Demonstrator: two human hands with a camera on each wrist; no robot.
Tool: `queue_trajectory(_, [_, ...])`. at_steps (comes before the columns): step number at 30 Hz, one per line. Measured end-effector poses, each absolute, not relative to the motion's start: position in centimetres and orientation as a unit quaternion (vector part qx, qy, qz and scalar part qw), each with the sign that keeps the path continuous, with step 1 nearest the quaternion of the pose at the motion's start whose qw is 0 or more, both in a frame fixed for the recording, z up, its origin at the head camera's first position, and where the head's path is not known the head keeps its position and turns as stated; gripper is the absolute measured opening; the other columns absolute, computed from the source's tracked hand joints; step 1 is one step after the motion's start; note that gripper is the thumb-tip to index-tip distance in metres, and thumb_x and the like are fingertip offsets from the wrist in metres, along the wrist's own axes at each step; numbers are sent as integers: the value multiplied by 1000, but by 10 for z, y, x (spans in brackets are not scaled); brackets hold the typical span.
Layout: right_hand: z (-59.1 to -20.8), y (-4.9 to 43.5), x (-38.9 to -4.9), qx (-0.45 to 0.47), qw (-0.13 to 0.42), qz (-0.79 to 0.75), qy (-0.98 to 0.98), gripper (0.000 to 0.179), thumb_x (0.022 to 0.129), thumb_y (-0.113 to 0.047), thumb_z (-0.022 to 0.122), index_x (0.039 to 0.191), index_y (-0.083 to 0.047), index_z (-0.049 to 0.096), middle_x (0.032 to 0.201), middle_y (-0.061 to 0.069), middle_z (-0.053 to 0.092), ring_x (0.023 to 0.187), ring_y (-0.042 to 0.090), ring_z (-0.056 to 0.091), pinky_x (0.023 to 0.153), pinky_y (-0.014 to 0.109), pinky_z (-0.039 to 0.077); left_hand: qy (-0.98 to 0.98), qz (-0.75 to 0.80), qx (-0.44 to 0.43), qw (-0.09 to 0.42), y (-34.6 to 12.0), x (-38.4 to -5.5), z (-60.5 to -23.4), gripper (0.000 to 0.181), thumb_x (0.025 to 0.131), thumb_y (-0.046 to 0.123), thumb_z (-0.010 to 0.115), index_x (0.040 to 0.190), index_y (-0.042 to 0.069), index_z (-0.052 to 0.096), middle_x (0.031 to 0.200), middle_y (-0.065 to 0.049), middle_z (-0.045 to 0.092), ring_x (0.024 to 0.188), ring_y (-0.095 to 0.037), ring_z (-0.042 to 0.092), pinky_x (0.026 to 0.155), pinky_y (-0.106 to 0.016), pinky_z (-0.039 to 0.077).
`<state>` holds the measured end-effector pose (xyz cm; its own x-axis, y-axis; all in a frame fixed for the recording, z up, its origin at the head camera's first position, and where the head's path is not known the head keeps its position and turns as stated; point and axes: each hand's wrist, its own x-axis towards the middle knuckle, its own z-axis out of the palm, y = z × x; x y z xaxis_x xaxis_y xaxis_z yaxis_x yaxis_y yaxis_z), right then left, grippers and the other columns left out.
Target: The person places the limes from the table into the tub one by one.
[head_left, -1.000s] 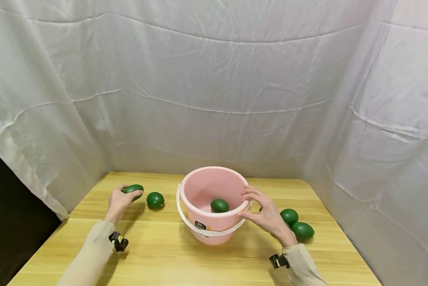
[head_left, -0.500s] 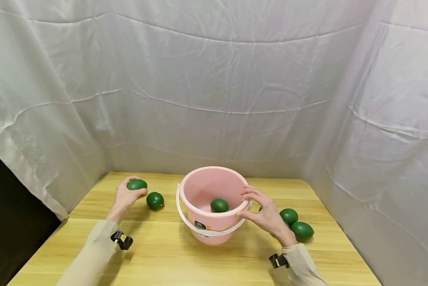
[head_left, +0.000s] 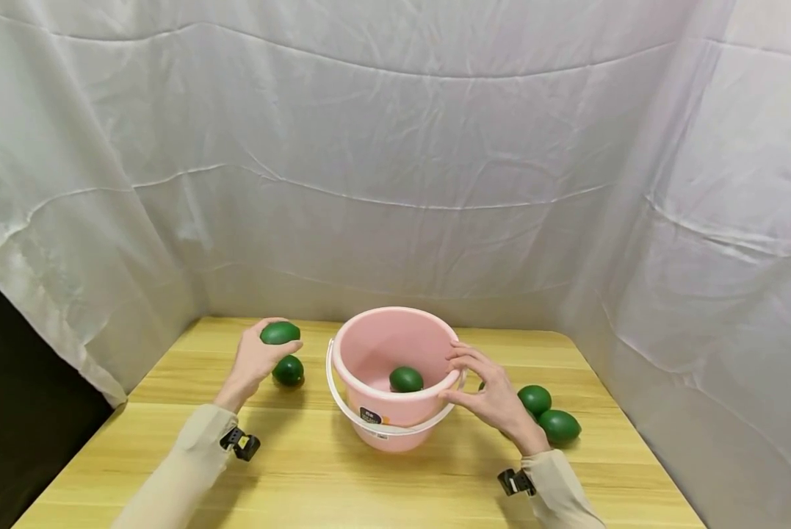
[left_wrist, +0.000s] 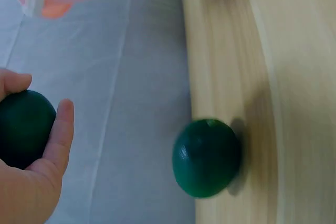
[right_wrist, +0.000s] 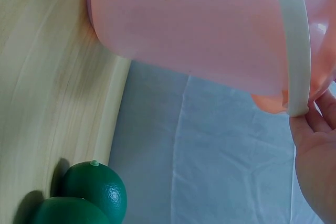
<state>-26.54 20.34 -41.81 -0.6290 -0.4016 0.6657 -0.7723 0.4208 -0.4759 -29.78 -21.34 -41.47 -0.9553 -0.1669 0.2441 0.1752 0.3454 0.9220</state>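
In the head view my left hand (head_left: 253, 364) grips a glossy dark green avocado (head_left: 280, 333) between thumb and fingers, held above the table. Just below it a second avocado (head_left: 288, 371) lies on the wood; the left wrist view shows this loose avocado (left_wrist: 207, 158) apart from the held avocado (left_wrist: 23, 129). The pink bucket (head_left: 395, 410) stands upright in the middle, with one avocado (head_left: 406, 379) inside. On its right rim my right hand (head_left: 494, 400) holds on, fingers over the edge and thumb at the near side. The palm side is partly hidden.
Right of the bucket lie more avocados (head_left: 559, 426), some partly hidden behind the right hand. The bucket's white handle (head_left: 402, 431) hangs down in front. Grey-white cloth (head_left: 395, 147) surrounds the back and sides of the wooden table (head_left: 342, 492).
My left hand has lifted the avocado and carried it to the right, over the loose avocado. The right hand and the bucket have stayed in place.
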Motion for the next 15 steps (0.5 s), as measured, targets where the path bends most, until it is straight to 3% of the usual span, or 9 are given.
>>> queue_trajectory(11, [-417,203,-265,363,233,393,-812,42,71,-20,88,108,-22,68,132,3,61,133,30,50,114,22,33,-793,-583,-63,163,-189,-290,-394,50,79,13,81,123,11,58,113,-18,62,85,-22,61,70,-33,57])
queue_trajectory(15, [-416,202,-265,359,234,393,-813,42,71,-17,88,107,-20,69,131,8,61,133,32,50,114,21,31,-787,-590,-87,157,-183,-288,-386,49,79,11,80,123,14,58,114,-18,63,88,-25,61,70,-34,56])
